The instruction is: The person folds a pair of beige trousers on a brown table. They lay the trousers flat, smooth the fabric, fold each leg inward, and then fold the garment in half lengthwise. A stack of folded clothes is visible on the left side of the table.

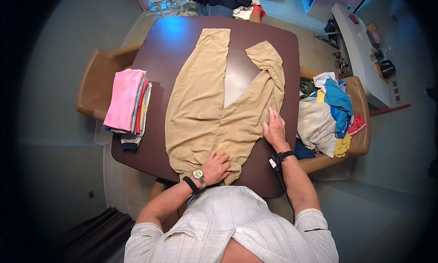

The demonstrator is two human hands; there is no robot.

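Note:
A pair of tan trousers [196,98] lies spread on the dark brown table [150,158], its waist toward me and its legs pointing away. The left leg is fairly straight, while the right leg bends and folds over near its far end. Wrinkles run across the cloth, mostly around the waist. My left hand [215,168] rests on the waist with its fingers stretched out. Against the outer edge of the right leg, my right hand [275,128] lies flat with extended fingers. Neither hand grips the cloth.
A stack of folded clothes [124,101], pink on top, stands at the table's left edge. Loose clothes heap [326,112] on a tan chair [360,130] at the right. Another clothes pile [221,5] sits beyond the far edge. A tan chair [93,85] stands at left.

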